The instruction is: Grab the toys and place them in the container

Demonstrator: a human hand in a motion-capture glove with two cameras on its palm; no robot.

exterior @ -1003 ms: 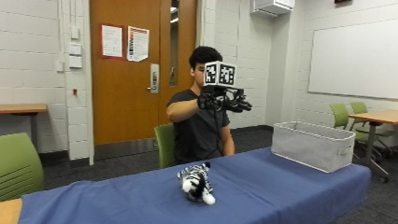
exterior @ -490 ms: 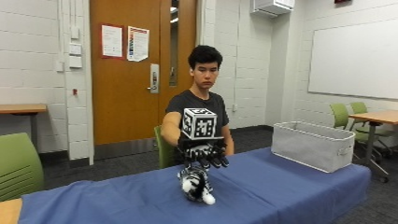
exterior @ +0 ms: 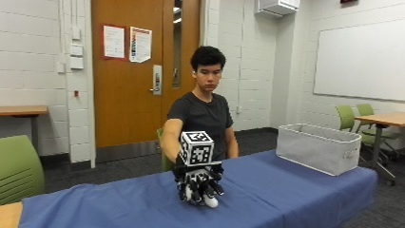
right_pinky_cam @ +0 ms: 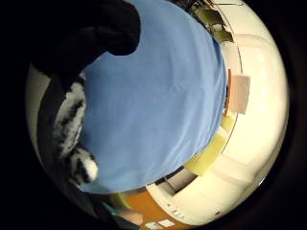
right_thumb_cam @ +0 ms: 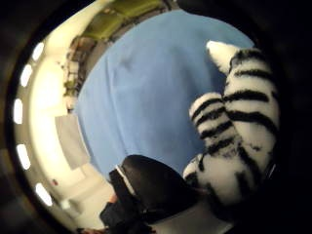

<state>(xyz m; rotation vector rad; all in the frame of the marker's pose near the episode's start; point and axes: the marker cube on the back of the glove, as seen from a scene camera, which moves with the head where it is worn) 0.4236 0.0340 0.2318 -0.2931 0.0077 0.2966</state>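
A black-and-white striped zebra toy (exterior: 209, 201) lies on the blue tablecloth (exterior: 284, 190) in front of the seated person. My gloved right hand (exterior: 197, 186) sits on top of it, fingers pointing down and curled over its body, so only a white end shows below them. The thumb side palm view has the zebra toy (right_thumb_cam: 234, 136) right against the palm with my thumb (right_thumb_cam: 156, 187) beside it. The little finger side view catches the zebra toy (right_pinky_cam: 72, 124) at the palm's edge. The grey fabric container (exterior: 316, 147) stands at the table's right end.
Bare blue cloth (right_pinky_cam: 153, 96) stretches between the toy and the container. Green chairs (exterior: 17, 166) stand at the left and behind the container. A wooden table (exterior: 380, 118) is at the far right.
My hand has dropped from head height down onto the zebra toy and closed its fingers over it. The toy stays in the same place on the cloth.
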